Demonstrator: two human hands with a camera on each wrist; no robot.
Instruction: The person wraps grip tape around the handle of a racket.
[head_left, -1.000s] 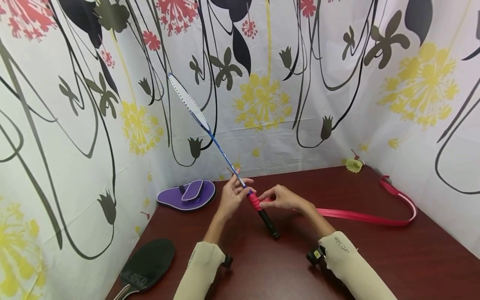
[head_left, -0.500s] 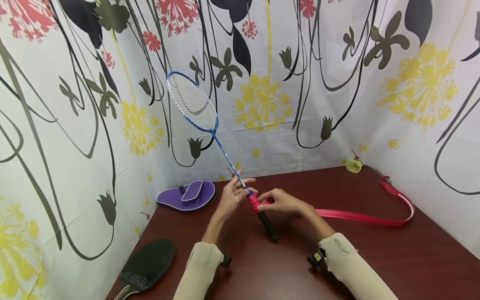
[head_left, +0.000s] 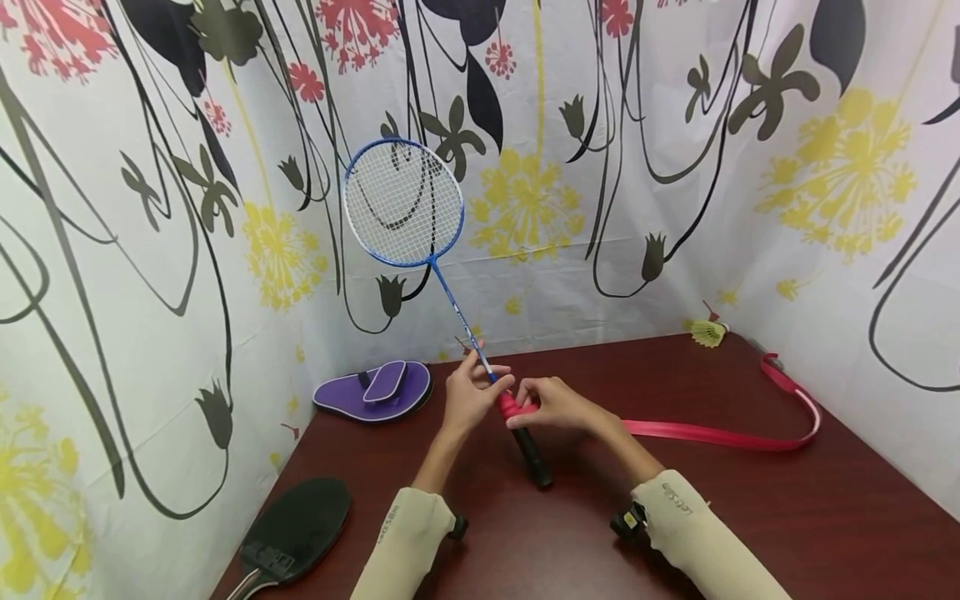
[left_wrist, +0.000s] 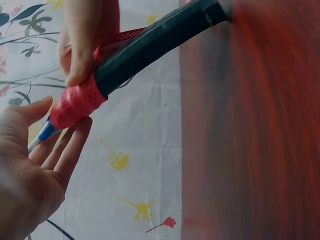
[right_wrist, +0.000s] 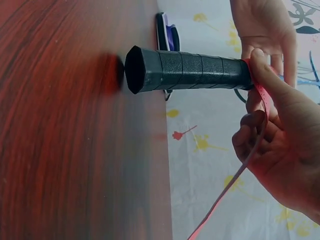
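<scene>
Paddle (head_left: pixel 300 525) with a black face, lying flat at the near left of the glossy reddish-brown surface (head_left: pixel 525 546), its short handle toward the near edge. Behind it and slightly to the right, against the flowered white cloth (head_left: pixel 543 287), a purple case (head_left: pixel 386 381) with pale edging and a small pouch on top. Next, a beige sleeve (head_left: pixel 401 542) with a small black device (head_left: pixel 459 527) at the cuff. Above the middle of the surface, between both hands, a blue badminton racket (head_left: pixel 456 307), its strung head tilted up and leftward in front of the cloth. At the bottom of the shaft, the left grip (head_left: pixel 467 400), grasping the racket with thumb on one side and fingers on the other. Directly beside it, red perforated tape (head_left: pixel 507 405) in overlapping turns around the top of the black handle (head_left: pixel 532 460), the butt slanting down close to the surface; contact there impossible to tell. Touching the wrap from the right, the right grip (head_left: pixel 558 404), clenched on the tape, thumb pressing it against the handle, other fingers curled. Then a second beige sleeve (head_left: pixel 705 525), likewise with a black device (head_left: pixel 628 522). Near the far right corner, a yellow shuttlecock (head_left: pixel 708 333). Farthest right, a long red strip (head_left: pixel 697 433), emerging from behind the right forearm and curving back along the surface.
</scene>
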